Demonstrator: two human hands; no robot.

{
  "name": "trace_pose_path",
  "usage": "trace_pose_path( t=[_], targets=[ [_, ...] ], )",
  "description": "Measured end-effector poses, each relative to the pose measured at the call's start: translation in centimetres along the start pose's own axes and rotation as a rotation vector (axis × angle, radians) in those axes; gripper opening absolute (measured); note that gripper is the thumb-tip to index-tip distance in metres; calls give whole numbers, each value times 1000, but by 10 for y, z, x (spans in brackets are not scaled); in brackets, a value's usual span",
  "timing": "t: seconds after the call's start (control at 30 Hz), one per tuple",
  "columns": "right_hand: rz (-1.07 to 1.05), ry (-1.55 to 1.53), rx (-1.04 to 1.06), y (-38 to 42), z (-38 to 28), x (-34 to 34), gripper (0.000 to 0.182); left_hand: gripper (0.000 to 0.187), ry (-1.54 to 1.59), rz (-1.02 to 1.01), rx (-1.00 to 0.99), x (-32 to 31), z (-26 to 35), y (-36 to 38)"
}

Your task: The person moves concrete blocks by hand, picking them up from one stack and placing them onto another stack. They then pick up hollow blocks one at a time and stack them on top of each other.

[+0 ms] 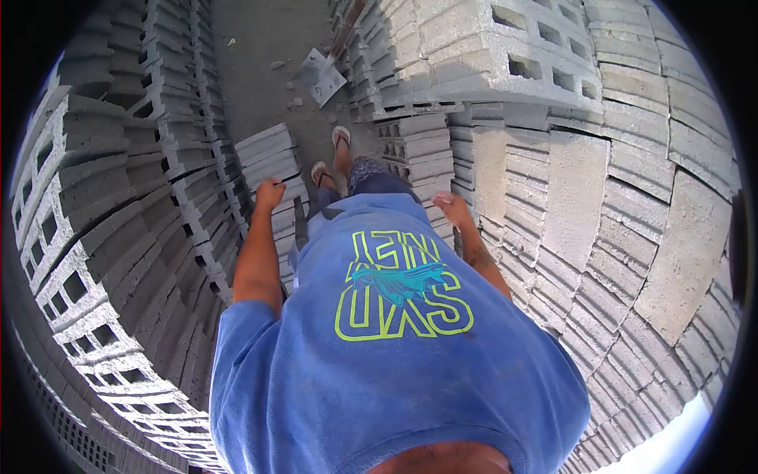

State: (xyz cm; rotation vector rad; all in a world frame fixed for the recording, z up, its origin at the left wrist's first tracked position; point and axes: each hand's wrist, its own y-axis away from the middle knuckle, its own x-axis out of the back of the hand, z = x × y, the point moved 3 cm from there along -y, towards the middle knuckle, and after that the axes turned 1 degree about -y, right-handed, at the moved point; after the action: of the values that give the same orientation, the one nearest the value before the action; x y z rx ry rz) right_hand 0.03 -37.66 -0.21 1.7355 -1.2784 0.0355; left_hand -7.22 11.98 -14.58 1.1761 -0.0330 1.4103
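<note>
My left hand (271, 194) is closed, its fingers curled beside a stack of grey concrete blocks (267, 152). A small dark spot shows at its fingers, but I cannot make out what it is. On the other side of my body, my right hand (452, 208) hangs loosely open near another block stack (427, 150), with nothing visible in it. Between the hands are my blue shirt (395, 276) and dark patterned trousers (377, 177). My feet in flip-flops (341, 146) stand on the dusty ground. A dark strap (300, 223) hangs near my left hip.
Tall rows of hollow blocks (75, 284) rise on the left. Block walls (580, 197) fill the right side, with a hollow-block stack (545, 47) at the upper right. A shovel (321, 77) lies ahead on the ground (257, 59), among small rubble pieces.
</note>
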Motion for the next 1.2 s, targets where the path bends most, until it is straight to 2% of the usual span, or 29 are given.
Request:
trace_pose_path(
  t=[0.1, 0.2, 0.27, 0.3, 0.37, 0.4, 0.47, 0.5, 0.57, 0.63, 0.7, 0.77, 0.8, 0.83, 0.87, 0.93, 0.97, 1.0, 1.03, 1.1, 1.13, 1.2],
  targets=[
    [8, 22, -51, -4, 14, 11, 46, 35, 112, 53, -12, -15, 9, -14],
    [8, -75, -46, -12, 35, 20, 43, 36, 133, -74, -8, -20, 58, -11],
    [83, 71, 29, -18, 39, 26, 44, 35, 116, -58, -97, -26, 96, -9],
    [93, 59, 21, -21, 42, 30, 44, 35, 104, -65, -108, -27, 119, -4],
    [130, -17, 19, -27, 43, 41, 41, 32, -65, -160, -288, -34, 167, 6],
    [154, -51, 7, -26, 41, 47, 41, 32, -97, -172, -316, -49, 177, 3],
    [388, -64, 212, -13, 17, 76, 34, 30, -122, -214, -487, -85, 196, -4],
    [553, -47, 284, 4, -7, 100, 31, 30, -158, -226, -520, -88, 221, 0],
    [876, -3, 381, 45, -43, 155, 28, 32, -339, -376, -551, -94, 274, 15],
    [1056, 23, 406, 69, -39, 205, 27, 33, -347, -396, -628, -121, 304, 4],
    [1145, -45, 348, 71, 0, 217, 26, 36, -336, -441, -672, -151, 327, -3],
    [1023, -268, 115, 59, 37, 199, 26, 39, -468, -368, -754, -180, 364, -30],
    [894, -316, 40, 52, 52, 170, 27, 39, -486, -387, -765, -202, 377, -52],
    [811, -312, 88, 39, 77, 128, 29, 41, -516, -331, -934, -228, 394, -75],
    [610, -388, -64, 38, 88, 87, 33, 42, -538, -274, -1095, -255, 405, -95],
    [409, -233, 27, 40, 109, 4, 36, 47, -742, -311, -1121, -293, 451, -118],
    [345, -287, -9, 45, 113, -31, 37, 52, -718, -245, -1226, -322, 455, -142],
    [310, -361, -61, 51, 120, -67, 38, 58, -684, -175, -1326, -352, 456, -161],
    [281, -434, -107, 53, 126, -96, 38, 58, -686, -189, -1330, -373, 460, -176],
    [289, -516, -141, 58, 130, -134, 38, 66, -905, -243, -1321, -405, 468, -189],
    [293, -592, -159, 56, 132, -144, 37, 66, -910, -255, -1324, -411, 471, -189],
    [334, -635, -178, 45, 141, -149, 36, 70, -1079, -260, -1227, -414, 476, -192]
  ],
)
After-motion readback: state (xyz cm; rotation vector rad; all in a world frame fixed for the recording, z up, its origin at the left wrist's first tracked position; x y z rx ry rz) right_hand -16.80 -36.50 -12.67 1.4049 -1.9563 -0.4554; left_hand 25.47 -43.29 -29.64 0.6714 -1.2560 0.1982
